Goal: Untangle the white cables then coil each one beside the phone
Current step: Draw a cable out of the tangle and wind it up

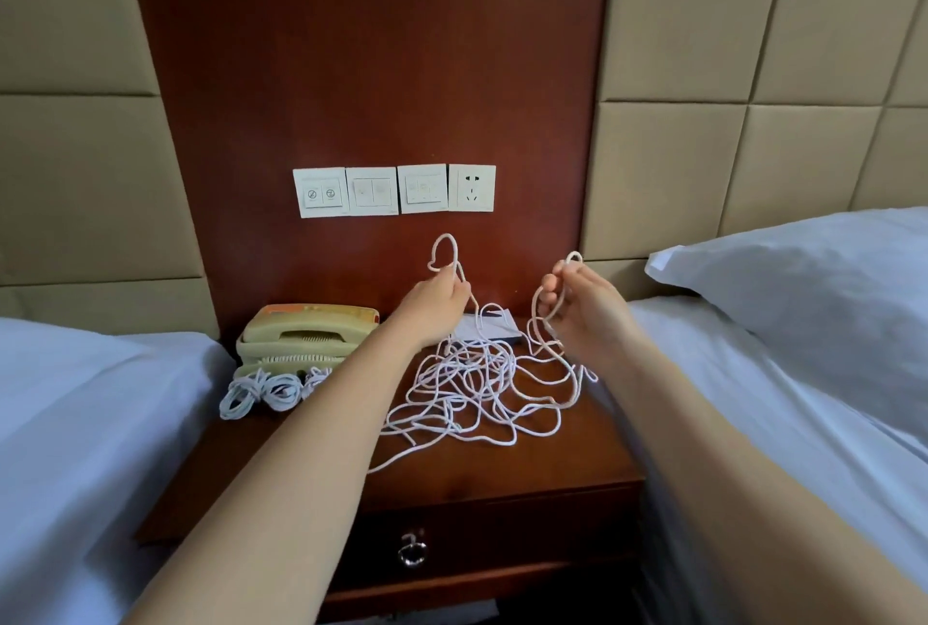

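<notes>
Your left grip (437,295) pinches a loop of the white cables (477,388) and holds it up. Your right grip (577,303) holds another loop. The rest lie in a messy pile in the middle of the counter (502,469). Some coils (271,388) sit by the phone (306,335) at the left edge. The cables look light, soft and floppy, so take a loose end and pull gently.
</notes>
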